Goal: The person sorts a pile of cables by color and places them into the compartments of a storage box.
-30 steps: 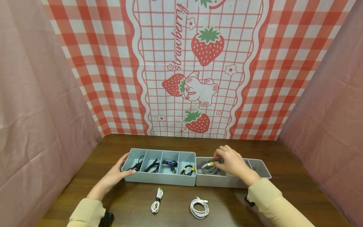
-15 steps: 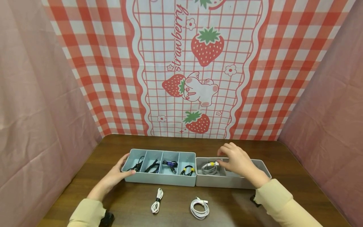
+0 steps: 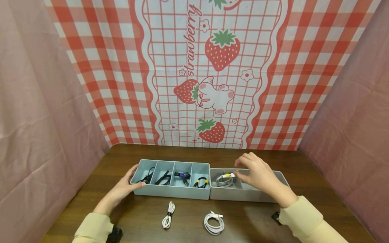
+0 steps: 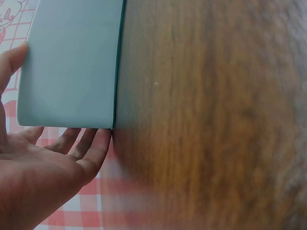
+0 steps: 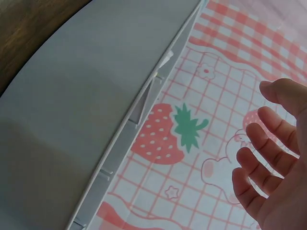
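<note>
My left hand (image 3: pixel 122 186) lies against the left end of a light-blue divided box (image 3: pixel 171 192). In the left wrist view its fingers (image 4: pixel 98 148) touch the box's end, with the thumb at the rim. My right hand (image 3: pixel 258 173) hovers over a grey divided box (image 3: pixel 234 194), thumb and fingers apart and holding nothing. Just left of it, a coiled grey cable (image 3: pixel 224 181) with a yellow tie and a white plug lies in the grey box's leftmost compartment. The hand hides part of the compartments farther right.
Bundled dark cables lie in the blue box, including one with a purple tie (image 3: pixel 182 175) and one with yellow ties (image 3: pixel 201 182). In front, a white cable with a black tie (image 3: pixel 168 215) and a coiled white cable (image 3: pixel 214 223) rest on the wooden table (image 3: pixel 136 222).
My right hand has let go of the grey cable's tied end and drawn back to the right, leaving the cable in its compartment. The left hand has stayed put.
</note>
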The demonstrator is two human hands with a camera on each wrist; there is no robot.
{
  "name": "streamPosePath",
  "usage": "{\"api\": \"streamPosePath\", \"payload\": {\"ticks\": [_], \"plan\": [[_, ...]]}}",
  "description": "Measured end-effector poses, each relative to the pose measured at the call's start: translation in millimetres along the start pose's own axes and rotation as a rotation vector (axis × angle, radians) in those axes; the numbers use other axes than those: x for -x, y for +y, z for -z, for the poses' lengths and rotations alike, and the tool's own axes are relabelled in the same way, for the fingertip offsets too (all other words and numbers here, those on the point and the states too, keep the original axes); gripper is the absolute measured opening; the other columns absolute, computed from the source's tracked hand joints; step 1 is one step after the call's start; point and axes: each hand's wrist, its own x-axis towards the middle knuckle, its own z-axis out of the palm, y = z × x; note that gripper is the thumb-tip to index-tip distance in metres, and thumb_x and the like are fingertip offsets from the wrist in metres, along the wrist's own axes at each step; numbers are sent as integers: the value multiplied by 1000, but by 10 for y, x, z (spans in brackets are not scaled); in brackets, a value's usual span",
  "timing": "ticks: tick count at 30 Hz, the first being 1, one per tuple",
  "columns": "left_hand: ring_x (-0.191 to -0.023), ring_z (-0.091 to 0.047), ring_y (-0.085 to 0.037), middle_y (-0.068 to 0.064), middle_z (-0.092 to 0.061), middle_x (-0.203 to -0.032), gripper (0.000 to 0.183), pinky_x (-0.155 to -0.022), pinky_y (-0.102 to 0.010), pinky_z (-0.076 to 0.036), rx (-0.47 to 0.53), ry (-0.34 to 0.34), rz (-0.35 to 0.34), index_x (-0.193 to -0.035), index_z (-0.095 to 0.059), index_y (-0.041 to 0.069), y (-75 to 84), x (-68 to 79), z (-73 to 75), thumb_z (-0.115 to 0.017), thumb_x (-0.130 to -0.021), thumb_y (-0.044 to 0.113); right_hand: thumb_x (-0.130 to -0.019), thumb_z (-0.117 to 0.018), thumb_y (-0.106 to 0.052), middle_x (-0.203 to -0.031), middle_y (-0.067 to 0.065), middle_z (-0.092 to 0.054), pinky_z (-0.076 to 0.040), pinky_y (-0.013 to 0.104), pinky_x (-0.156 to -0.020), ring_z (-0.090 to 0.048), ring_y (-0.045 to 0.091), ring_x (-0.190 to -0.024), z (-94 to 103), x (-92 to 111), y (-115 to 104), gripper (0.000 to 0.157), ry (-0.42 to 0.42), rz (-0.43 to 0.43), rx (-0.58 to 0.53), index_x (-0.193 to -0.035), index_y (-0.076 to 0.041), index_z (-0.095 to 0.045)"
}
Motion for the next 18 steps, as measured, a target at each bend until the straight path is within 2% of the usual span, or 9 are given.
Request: {"api": "streamPosePath", "payload": {"ticks": [14,18], "plan": [[-140,-7,-45,-25,-10,-154,85,-107,-64,-15,-9,0,0,-152,-11,19,-8,0,4,-67,-88,26,-67,-84,-21,-92,-10,-60,-49,31,-66,-53,7,-84,28,122,-167,33,65,84,-77,-92,-17,-64],[-140,-7,-45,-25,-10,-154,85,-107,-65,-15,-3,-1,2,-152,-11,18,-11,-4,1,-67,-88,26,-67,-83,-21,-92,-10,-60,-50,29,-66,-55,7,-85,11,179,-226,35,66,77,-88,-95,-17,-64]]}}
